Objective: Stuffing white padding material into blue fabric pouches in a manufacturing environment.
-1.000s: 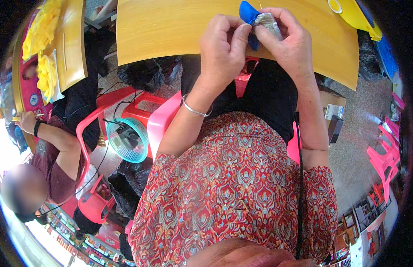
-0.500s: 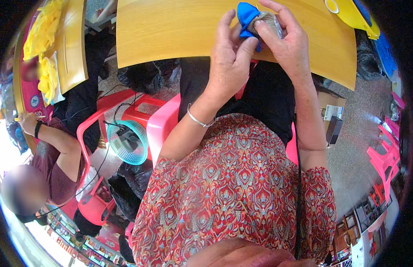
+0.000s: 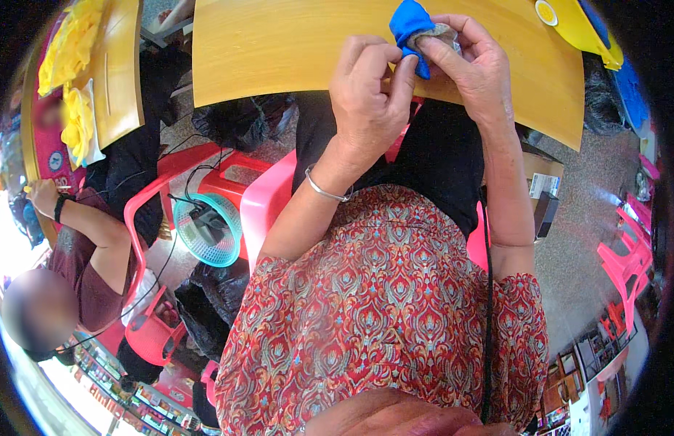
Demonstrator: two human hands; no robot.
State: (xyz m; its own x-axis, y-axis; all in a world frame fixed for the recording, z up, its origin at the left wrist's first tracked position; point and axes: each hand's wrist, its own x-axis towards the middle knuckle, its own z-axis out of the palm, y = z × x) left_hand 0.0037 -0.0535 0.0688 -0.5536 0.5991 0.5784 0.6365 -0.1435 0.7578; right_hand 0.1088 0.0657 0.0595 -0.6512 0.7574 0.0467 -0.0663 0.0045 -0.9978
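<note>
A small piece of blue fabric (image 3: 411, 22) is held up over the near part of the yellow table, its top rounded and its lower end narrow. Against its right side sits a greyish-brown wad (image 3: 446, 33) that looks partly wrapped in clear film. My right hand (image 3: 478, 76) grips the wad, thumb pressed on its front and fingers behind. From the left, my left hand (image 3: 370, 94) pinches the lower edge of the blue fabric between thumb and forefinger, its other fingers curled. What the fabric covers inside is hidden.
The wooden table (image 3: 293, 51) spans the front. Yellow and blue fabric pieces (image 3: 580, 29) lie at its right end. On the left are a pink chair (image 3: 268, 203), a turquoise basket (image 3: 210, 232) and a seated person (image 3: 97, 240) by another table with yellow fabric (image 3: 75, 123).
My left hand has shifted slightly left and its fingers have curled in more. The blue fabric sits a little higher and is turned, with its lower end drawn downward.
</note>
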